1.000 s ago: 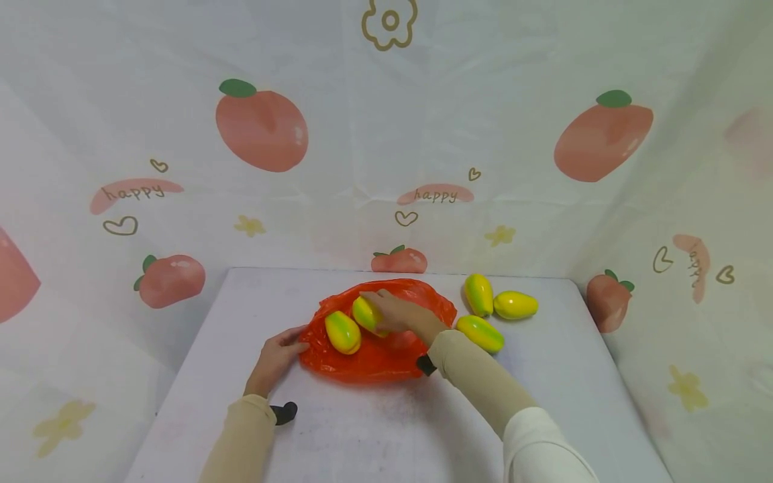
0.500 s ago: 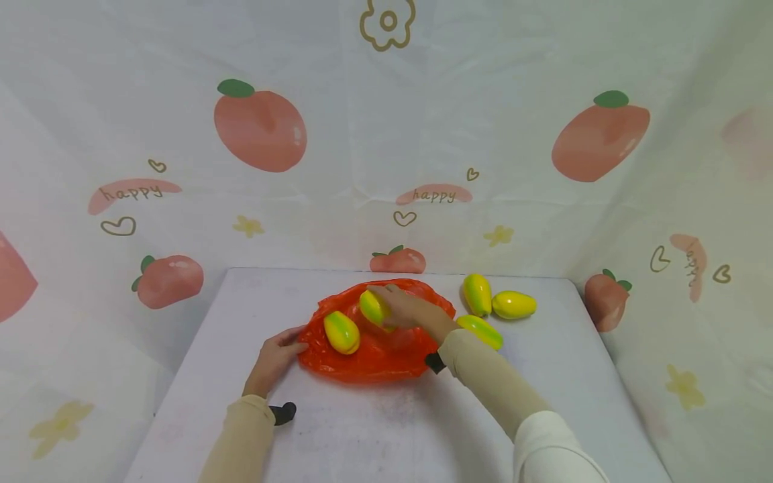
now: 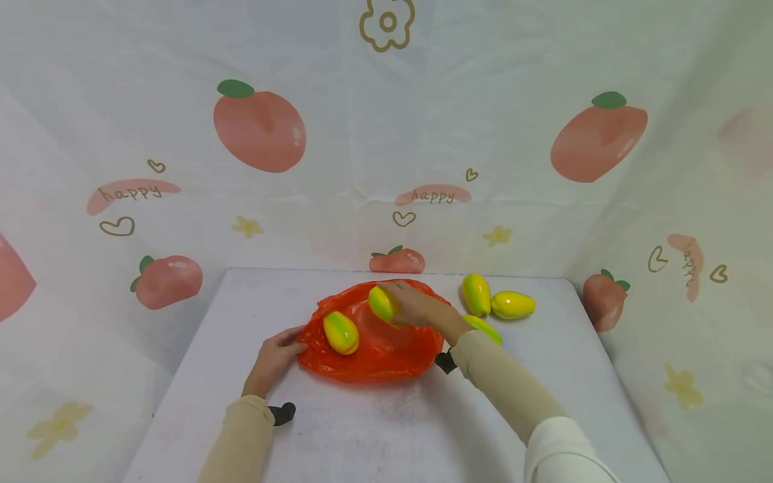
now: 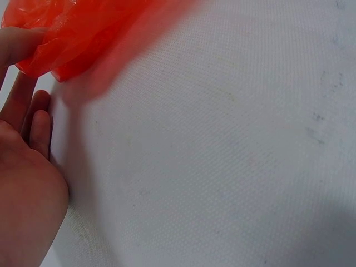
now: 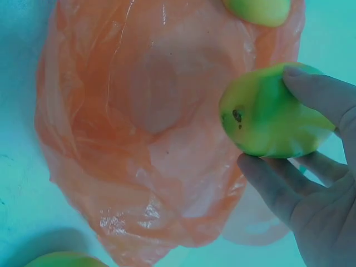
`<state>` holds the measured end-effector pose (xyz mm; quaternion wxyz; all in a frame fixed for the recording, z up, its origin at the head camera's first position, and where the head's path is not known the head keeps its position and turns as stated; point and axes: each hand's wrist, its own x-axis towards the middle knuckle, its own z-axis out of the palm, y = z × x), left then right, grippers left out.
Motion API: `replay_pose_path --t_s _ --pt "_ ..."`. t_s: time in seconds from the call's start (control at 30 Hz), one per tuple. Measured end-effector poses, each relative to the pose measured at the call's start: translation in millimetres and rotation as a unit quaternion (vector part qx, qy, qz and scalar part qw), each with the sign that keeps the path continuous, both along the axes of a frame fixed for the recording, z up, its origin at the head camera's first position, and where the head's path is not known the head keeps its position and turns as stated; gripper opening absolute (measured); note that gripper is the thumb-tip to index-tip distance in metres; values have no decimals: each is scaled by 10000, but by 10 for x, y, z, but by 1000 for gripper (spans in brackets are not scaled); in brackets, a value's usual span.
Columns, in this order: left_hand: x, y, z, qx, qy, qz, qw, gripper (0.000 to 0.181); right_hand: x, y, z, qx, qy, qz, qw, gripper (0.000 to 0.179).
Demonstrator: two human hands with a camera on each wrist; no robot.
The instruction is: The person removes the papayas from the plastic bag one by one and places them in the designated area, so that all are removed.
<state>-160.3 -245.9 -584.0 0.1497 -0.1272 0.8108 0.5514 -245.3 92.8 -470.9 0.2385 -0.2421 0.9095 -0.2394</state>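
Observation:
A red plastic bag (image 3: 374, 359) lies spread on the table, its mouth facing up. On its left part rests a yellow-green papaya (image 3: 341, 333). My left hand (image 3: 272, 362) pinches the bag's left edge; the left wrist view shows the thin red film (image 4: 83, 39) between thumb and fingers. Over the bag's far middle, my right hand (image 3: 417, 305) grips a second papaya (image 3: 382, 304). In the right wrist view, thumb and fingers hold this papaya (image 5: 267, 114) from opposite sides, its dark stem mark showing.
Three more papayas lie right of the bag: one upright-pointing (image 3: 476, 295), one sideways (image 3: 513, 305), and a nearer one (image 3: 484, 329) partly behind the right forearm. The white table (image 3: 362, 429) meets a printed cloth backdrop (image 3: 338, 221) at the back and sides.
My right hand has carried its papaya rightward and slightly away, widening the distance from the papaya lying in the bag. The left hand stays at the bag's edge.

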Motion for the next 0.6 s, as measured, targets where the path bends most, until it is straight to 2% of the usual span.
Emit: replay_pose_path --t_s 0.1,0.23,0.6 --pt "3 4 4 14 -21 15 10000 53 7 44 21 41 187 97 9998 82" --pt "7 6 14 21 -33 -4 10000 53 32 118 35 5 184 -20 9998 82" --pt "16 10 -1 42 -47 -5 10000 53 103 322 -24 -223 -274 -637 9973 85"
